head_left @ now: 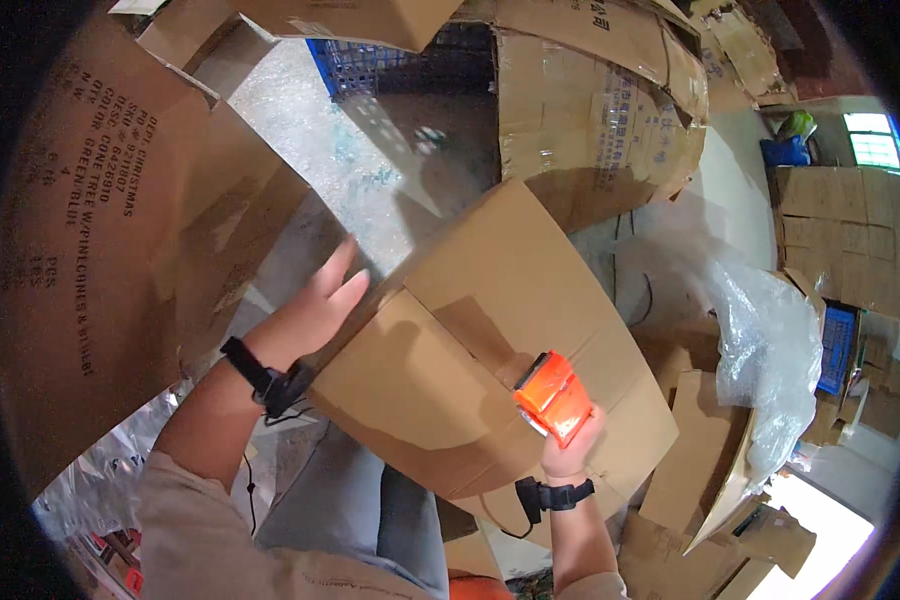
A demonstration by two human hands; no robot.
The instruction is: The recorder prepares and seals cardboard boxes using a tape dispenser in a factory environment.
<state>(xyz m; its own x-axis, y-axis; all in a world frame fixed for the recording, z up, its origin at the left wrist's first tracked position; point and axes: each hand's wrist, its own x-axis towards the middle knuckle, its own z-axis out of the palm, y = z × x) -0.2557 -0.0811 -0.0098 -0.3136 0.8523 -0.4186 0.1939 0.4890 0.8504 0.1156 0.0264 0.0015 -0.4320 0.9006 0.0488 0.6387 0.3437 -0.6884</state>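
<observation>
Cardboard box [490,340] rests tilted on the person's lap, at the centre of the head view, with its closed top flaps facing up and a strip of brown tape running along the centre seam toward the near edge.

Right hand [568,445] is closed around an orange tape dispenser [553,396]. The dispenser sits against the top face of the box, close to the near right edge and at the lower end of the tape strip. The fingers wrap the dispenser body from below; the grip is fully closed on it.

Left hand [315,310] lies open, fingers extended and together, flat against the far left side of the box near its upper left corner. It holds nothing; it only presses on the cardboard.

Both wrists carry a black strap: left wrist strap [260,375], right wrist strap [555,495].

Surroundings:
- Large printed carton [110,220] stands to the left of the box.
- Blue plastic crate [370,62] lies beyond it, at the top of the view.
- Flattened cardboard sheets [600,110] are stacked beyond the box, upper right.
- Clear plastic film [770,350] is bunched to the right, well apart from the box.
</observation>
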